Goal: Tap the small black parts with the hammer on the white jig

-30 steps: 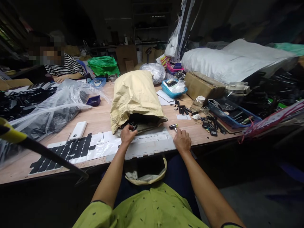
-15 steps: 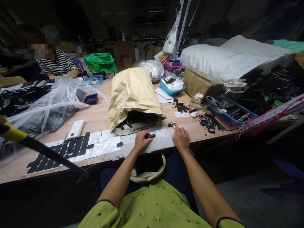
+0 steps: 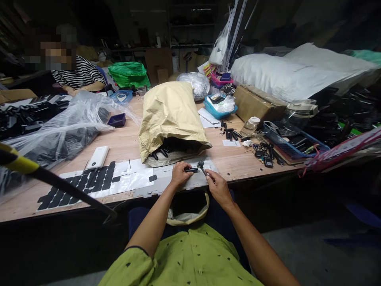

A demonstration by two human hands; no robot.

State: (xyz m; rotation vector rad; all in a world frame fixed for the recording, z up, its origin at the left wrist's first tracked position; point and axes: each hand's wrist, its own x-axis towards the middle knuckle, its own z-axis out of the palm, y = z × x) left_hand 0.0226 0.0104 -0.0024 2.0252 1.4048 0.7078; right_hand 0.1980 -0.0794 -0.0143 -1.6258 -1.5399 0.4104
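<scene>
My left hand (image 3: pixel 180 174) is closed on a small, dark, elongated piece (image 3: pixel 192 170) over the grey board (image 3: pixel 166 182) at the table edge. What kind of piece it is, I cannot make out. In my right hand (image 3: pixel 219 186) is a small hammer (image 3: pixel 201 166), gripped by its handle, its head close beside the right end of the dark piece. Just beyond both hands lies a cream woven sack (image 3: pixel 169 115), its mouth facing me, with black pieces (image 3: pixel 160 152) showing inside.
Left of the board lie a sheet of black stickers (image 3: pixel 77 184) and a white power bank (image 3: pixel 98 157). To the right are loose black pieces (image 3: pixel 230 134), a glass jar (image 3: pixel 250 127) and a blue basket (image 3: pixel 294 141). A co-worker in a striped top (image 3: pixel 81 73) sits at the far left.
My right hand has brought the hammer leftward, up to the dark piece in my left hand. The left hand keeps its hold, and the whole view has shifted slightly.
</scene>
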